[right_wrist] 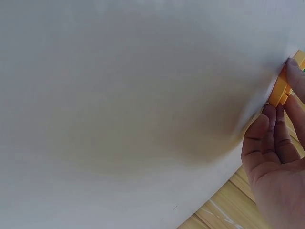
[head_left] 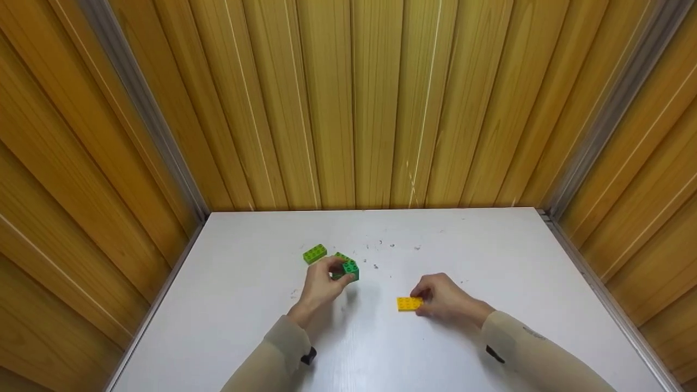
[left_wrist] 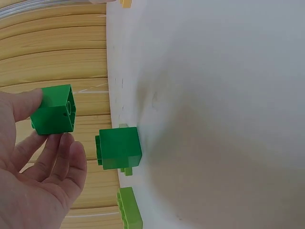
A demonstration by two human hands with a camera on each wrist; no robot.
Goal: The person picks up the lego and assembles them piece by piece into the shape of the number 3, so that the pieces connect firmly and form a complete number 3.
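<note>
My left hand (head_left: 325, 280) pinches a small dark green toy brick (head_left: 352, 269) between thumb and fingers, raised over the table. In the left wrist view the held green brick (left_wrist: 52, 110) shows its hollow underside. A second dark green brick (left_wrist: 120, 149) stands on the tabletop close by, mostly covered by the left hand in the head view. On the right, my right hand (head_left: 445, 296) grips the right end of a flat yellow brick (head_left: 407, 304), studs up, at the table surface. Thumb and fingertips hold opposite sides of this yellow brick (right_wrist: 281, 88) in the right wrist view.
A lime green brick (head_left: 315, 253) lies left of and beyond the left hand. Another lime brick (head_left: 342, 256) lies just behind that hand, partly hidden. The white table (head_left: 490, 245) has dark specks on it and meets wood-look panel walls (head_left: 375, 109) at the back and sides.
</note>
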